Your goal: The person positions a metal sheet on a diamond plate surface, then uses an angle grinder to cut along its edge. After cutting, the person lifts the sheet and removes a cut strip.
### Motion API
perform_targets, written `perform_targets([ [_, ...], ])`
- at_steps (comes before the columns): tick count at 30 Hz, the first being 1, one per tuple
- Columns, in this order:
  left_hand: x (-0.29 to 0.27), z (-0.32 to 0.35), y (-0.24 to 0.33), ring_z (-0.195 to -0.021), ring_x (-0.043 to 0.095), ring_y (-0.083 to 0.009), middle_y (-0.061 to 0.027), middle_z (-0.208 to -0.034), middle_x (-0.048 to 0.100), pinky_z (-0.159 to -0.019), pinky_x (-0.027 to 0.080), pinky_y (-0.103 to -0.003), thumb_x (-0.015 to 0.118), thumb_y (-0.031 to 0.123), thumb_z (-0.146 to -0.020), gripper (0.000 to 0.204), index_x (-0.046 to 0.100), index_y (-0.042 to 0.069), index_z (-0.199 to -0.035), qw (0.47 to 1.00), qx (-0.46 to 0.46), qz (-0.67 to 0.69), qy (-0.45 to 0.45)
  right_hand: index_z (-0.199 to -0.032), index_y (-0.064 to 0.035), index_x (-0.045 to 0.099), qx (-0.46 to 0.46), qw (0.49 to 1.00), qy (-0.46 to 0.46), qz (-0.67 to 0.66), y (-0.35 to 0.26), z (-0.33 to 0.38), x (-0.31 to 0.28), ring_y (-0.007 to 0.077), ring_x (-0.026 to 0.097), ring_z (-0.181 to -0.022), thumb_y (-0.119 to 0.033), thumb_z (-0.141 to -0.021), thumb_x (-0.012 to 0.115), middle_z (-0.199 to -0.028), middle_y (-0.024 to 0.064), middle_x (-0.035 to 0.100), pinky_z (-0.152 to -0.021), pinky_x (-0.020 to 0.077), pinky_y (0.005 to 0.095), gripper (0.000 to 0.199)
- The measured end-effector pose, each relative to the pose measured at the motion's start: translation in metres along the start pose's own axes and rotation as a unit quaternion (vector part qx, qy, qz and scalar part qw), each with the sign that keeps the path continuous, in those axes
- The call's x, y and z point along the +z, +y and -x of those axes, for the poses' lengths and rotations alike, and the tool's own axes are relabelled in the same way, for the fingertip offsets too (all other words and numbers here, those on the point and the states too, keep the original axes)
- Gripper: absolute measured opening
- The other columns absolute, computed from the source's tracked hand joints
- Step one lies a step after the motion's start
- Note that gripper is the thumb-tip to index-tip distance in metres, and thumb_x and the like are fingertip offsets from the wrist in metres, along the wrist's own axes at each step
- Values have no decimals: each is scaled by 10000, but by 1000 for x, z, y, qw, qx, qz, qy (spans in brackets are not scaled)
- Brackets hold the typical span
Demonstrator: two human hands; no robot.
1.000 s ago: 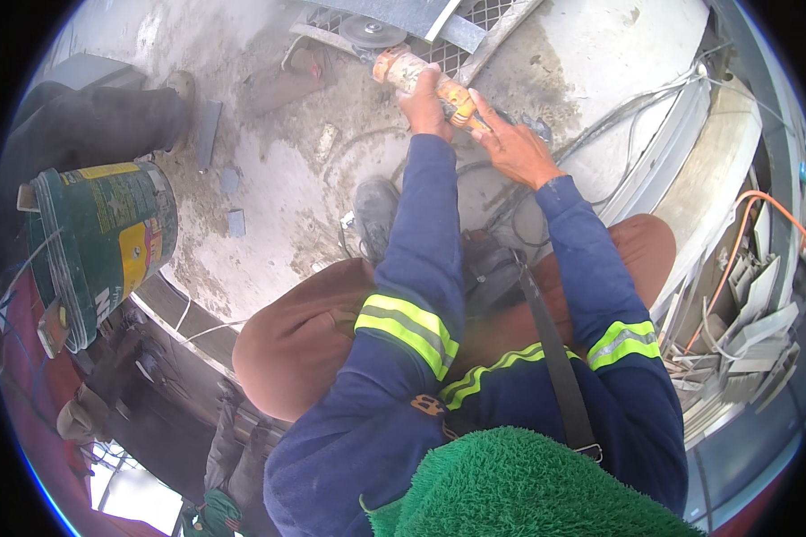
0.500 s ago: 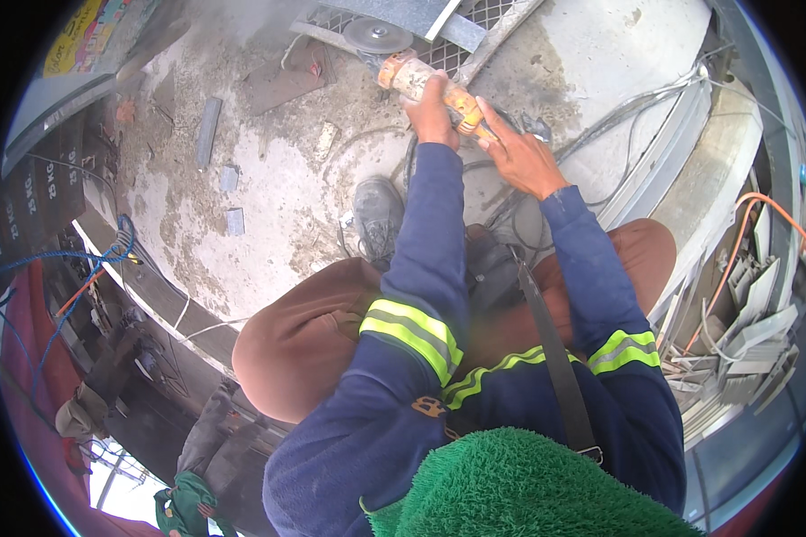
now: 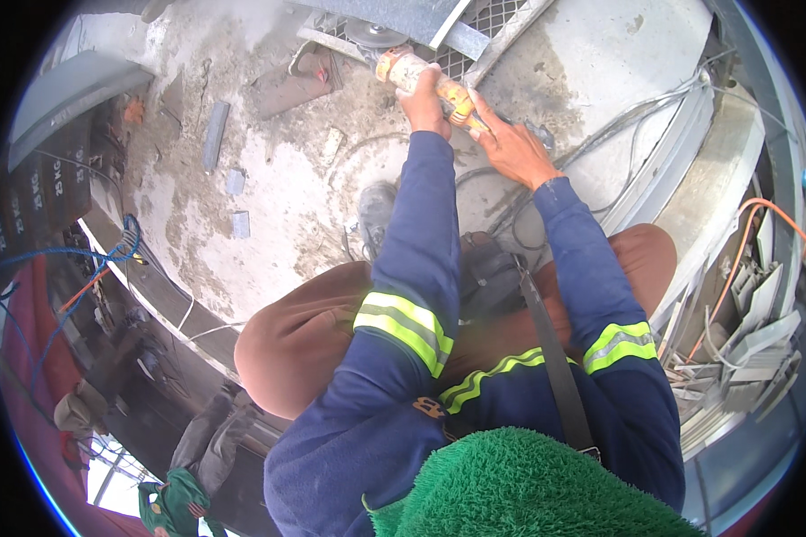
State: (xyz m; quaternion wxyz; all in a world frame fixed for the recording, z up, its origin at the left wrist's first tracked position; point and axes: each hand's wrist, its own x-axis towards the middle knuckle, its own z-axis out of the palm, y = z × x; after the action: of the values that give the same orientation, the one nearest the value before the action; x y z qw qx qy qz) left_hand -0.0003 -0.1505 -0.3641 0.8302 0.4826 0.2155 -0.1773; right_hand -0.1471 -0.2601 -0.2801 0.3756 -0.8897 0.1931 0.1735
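Both hands hold an angle grinder (image 3: 421,73) at the top of the view, above a dusty concrete floor (image 3: 269,206). The left hand (image 3: 424,106) is closed around the front of the yellow body, close to the grey disc (image 3: 373,36). The right hand (image 3: 510,143) rests on the rear part of the grinder with the fingers only half bent, so it is a loose grip. The disc is just beside a metal mesh panel (image 3: 475,49) and a grey steel plate. Small metal pieces (image 3: 216,134) lie on the floor to the left, well apart from the grinder. Grey cables (image 3: 636,116) run along the floor on the right.
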Motion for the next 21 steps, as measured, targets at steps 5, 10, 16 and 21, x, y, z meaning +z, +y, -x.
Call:
perform_targets([
  [5,-1,13,-5,-978,724,-248,-136,-1208,682,-852,613,-412,836,92,-897,619,522,-29,-1416,1000,-10,16,-1,-1782,-462,219,13,1000,-5,5,8,8,1,517,772,-1053,-438,-1136,580,-1106,271,807,-919,598,589,740],
  [10,5,29,-6,-1052,712,-259,-152,-1260,664,-902,606,-417,844,90,-889,712,470,-34,-1481,1000,7,14,20,-1783,-456,207,19,1000,-13,10,11,17,-2,555,742,-991,-430,-1126,583,-1043,301,792,-887,566,620,758],
  [16,7,39,-6,-1137,691,-273,-173,-1327,642,-971,590,-419,854,98,-879,805,411,-48,-1535,999,20,21,19,-1781,-453,219,10,1000,-11,15,14,22,-5,538,749,-957,-429,-1122,600,-1004,298,785,-847,560,606,762],
  [21,8,42,-15,-1005,717,-268,-140,-1240,645,-873,629,-434,829,102,-919,705,445,10,-1504,999,33,18,40,-1781,-446,225,3,1000,-5,10,19,25,-3,536,758,-977,-446,-1124,602,-1011,287,798,-873,584,602,758],
])
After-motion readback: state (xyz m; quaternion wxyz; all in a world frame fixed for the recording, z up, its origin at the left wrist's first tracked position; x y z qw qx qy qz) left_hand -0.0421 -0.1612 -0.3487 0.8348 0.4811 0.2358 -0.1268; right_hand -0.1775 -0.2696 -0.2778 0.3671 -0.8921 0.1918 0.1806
